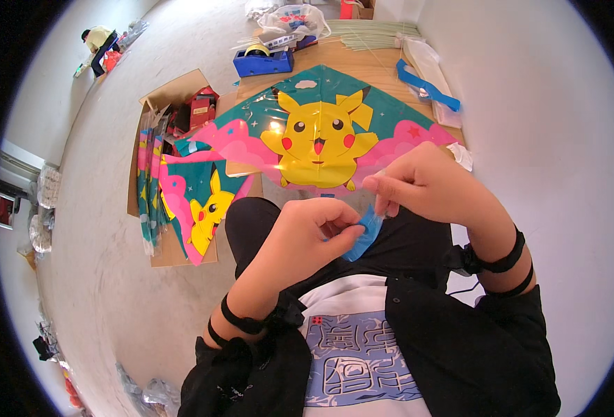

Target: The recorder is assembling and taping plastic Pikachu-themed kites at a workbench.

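Above the lap (418, 240), the blue strip (371, 235) is pinched by the left hand (310, 233), while the right hand (425, 181) is held with fingertips close beside the strip's upper end, their grip unclear; any pull is best kept slow and even.

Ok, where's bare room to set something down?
Bare wood shows on the table between the tape dispenser, the pale sticks and the upper edges of the kite. The floor left of the cardboard box is open. The kite covers the table's near part; a blue strip crowds its right side. The left hand and right hand crowd the blue piece.
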Action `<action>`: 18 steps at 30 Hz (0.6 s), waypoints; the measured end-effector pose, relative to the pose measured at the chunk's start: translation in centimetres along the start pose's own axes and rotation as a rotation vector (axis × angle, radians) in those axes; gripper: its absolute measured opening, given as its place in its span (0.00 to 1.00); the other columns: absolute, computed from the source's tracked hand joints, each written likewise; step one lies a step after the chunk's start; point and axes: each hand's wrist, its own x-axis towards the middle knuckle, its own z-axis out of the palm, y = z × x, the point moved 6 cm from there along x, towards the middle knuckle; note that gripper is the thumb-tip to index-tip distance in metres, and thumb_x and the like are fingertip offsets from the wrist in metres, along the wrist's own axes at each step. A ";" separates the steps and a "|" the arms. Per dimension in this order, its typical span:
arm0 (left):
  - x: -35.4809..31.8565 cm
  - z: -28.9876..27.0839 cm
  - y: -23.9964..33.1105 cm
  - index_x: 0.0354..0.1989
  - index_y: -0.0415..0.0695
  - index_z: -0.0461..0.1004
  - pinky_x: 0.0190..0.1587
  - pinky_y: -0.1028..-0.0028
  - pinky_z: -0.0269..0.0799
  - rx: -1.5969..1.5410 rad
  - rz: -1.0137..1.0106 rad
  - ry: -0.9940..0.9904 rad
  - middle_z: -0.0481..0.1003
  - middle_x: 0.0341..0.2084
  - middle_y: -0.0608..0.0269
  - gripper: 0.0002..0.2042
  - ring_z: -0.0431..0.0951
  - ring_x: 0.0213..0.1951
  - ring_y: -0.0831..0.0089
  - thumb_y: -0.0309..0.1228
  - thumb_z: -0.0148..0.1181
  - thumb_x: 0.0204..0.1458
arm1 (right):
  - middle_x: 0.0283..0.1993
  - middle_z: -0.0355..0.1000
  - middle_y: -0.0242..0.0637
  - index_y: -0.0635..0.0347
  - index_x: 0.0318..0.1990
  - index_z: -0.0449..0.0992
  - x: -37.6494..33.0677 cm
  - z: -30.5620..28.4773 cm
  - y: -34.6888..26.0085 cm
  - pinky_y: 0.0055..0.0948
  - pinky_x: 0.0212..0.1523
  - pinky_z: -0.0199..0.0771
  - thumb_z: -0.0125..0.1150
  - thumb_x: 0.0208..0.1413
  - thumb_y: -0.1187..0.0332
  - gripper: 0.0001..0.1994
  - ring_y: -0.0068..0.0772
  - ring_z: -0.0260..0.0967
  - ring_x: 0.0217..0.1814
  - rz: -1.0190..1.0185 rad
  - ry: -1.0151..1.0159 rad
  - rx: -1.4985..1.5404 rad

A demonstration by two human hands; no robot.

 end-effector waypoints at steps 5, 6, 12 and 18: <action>0.0 0.0 -0.2 0.33 0.34 0.77 0.33 0.82 0.70 -0.042 -0.004 0.017 0.77 0.25 0.67 0.04 0.73 0.29 0.85 0.22 0.64 0.51 | 0.19 0.72 0.31 0.65 0.25 0.79 -0.3 -1.7 1.2 0.24 0.22 0.62 0.55 0.63 0.57 0.21 0.16 0.62 0.20 -0.055 0.242 -0.016; -0.1 0.3 -0.6 0.33 0.34 0.77 0.33 0.82 0.70 -0.042 -0.003 0.015 0.77 0.25 0.67 0.04 0.73 0.29 0.85 0.22 0.64 0.51 | 0.21 0.72 0.30 0.64 0.28 0.79 -0.5 -3.0 1.5 0.22 0.23 0.62 0.55 0.64 0.57 0.20 0.14 0.63 0.23 -0.083 0.443 0.034; -0.2 -0.3 -2.7 0.36 0.34 0.78 0.36 0.81 0.72 -0.391 -0.045 0.274 0.78 0.29 0.66 0.06 0.76 0.31 0.82 0.24 0.64 0.54 | 0.32 0.74 0.27 0.62 0.41 0.77 -1.5 -0.2 4.6 0.17 0.30 0.66 0.60 0.61 0.60 0.13 0.13 0.65 0.30 -0.155 0.305 0.603; 0.7 0.6 -3.3 0.40 0.33 0.77 0.37 0.84 0.70 -0.434 -0.048 0.248 0.78 0.32 0.66 0.06 0.75 0.33 0.84 0.22 0.61 0.57 | 0.31 0.72 0.26 0.62 0.39 0.77 -0.4 3.5 4.8 0.16 0.32 0.67 0.68 0.54 0.68 0.10 0.11 0.66 0.31 -0.082 0.291 0.651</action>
